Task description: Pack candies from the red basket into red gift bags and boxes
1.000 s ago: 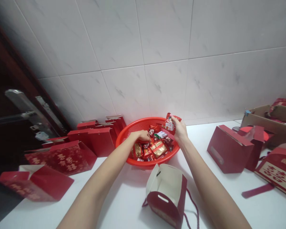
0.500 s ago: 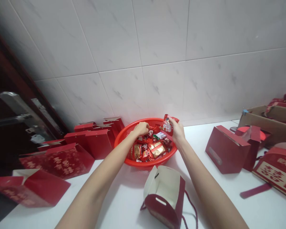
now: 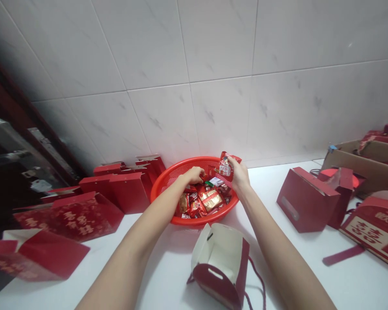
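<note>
So your left hand [image 3: 194, 175] is dipped into the red basket [image 3: 195, 221] near the worktop's [image 3: 168, 267] wall-side edge, fingers curled among the wrapped sweets [image 3: 211, 199], can't tell if they've got one. Your right hand [image 3: 239, 173] is pinching red packets [image 3: 226, 167] over the basket's right rim, and the open gift box [image 3: 224, 254] sits just in front.

Basket [image 3: 160, 181]: glossy perforated plastic. Inside basket: shiny foil wrappers [image 3: 211, 200]. Below basket: box [image 3: 217, 282], smooth card, matt inside. Behind basket: wall [image 3: 155, 114], smooth glazed tile, low sheen.
</note>
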Demonstrator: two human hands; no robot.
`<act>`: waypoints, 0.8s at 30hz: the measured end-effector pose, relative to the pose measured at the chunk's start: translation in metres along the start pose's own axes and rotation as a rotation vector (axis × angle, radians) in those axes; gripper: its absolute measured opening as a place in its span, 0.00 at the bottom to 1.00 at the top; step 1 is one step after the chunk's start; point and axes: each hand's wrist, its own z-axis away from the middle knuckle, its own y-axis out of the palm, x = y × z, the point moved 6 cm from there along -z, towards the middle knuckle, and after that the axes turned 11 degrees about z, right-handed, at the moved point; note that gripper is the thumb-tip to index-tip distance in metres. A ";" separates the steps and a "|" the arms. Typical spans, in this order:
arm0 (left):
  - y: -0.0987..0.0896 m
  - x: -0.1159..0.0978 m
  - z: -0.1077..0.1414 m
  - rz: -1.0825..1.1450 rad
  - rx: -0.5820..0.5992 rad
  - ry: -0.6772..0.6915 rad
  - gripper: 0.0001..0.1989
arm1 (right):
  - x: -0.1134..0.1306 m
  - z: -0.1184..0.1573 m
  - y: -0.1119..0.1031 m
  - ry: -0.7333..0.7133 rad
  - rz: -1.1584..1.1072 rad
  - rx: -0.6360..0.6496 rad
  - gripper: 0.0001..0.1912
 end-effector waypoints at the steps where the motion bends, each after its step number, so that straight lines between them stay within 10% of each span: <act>1: -0.002 0.000 0.002 0.024 0.005 -0.003 0.15 | 0.001 0.002 0.001 0.007 -0.009 -0.009 0.07; 24: -0.034 0.023 0.012 0.447 -0.348 -0.008 0.11 | 0.003 0.004 0.002 0.034 -0.012 -0.018 0.05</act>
